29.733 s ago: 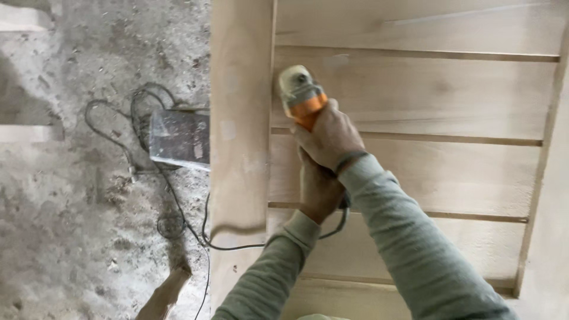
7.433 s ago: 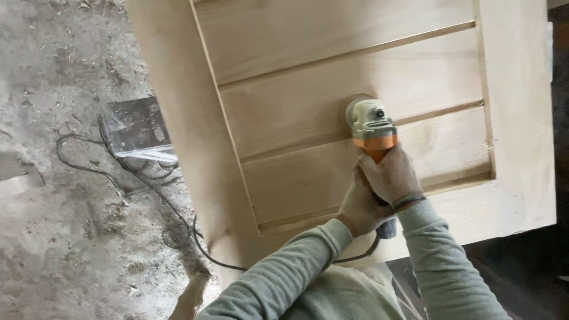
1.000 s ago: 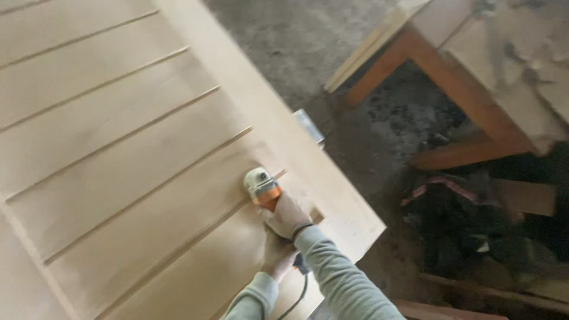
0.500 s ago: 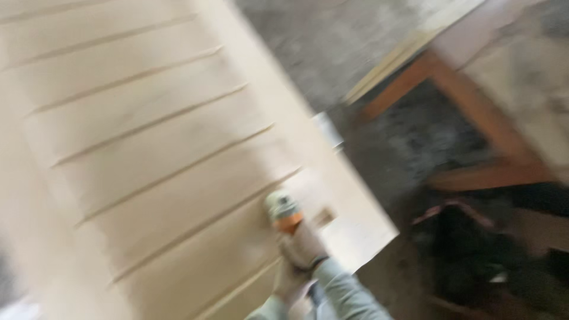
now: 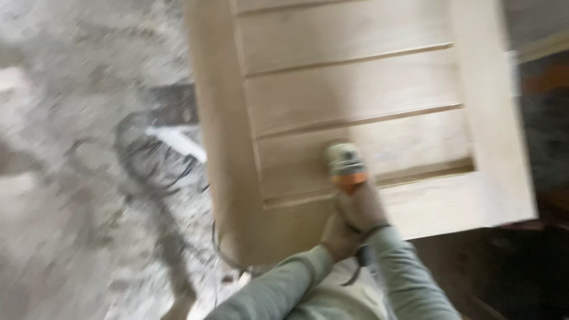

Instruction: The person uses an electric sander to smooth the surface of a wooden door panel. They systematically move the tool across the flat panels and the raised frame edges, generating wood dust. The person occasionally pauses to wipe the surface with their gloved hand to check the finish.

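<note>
— Near the bottom edge of the wooden door panel, on its lowest slat, an orange-collared angle grinder is pressed flat. It is gripped behind the collar by the right hand, with the left hand closed around the rear handle.

— Which step is judged to be in hand?

— Sanding of that slat, it seems. For the next pass, steady two-handed pressure is called for, and the cord trailing to the dusty floor must be kept clear.
</note>
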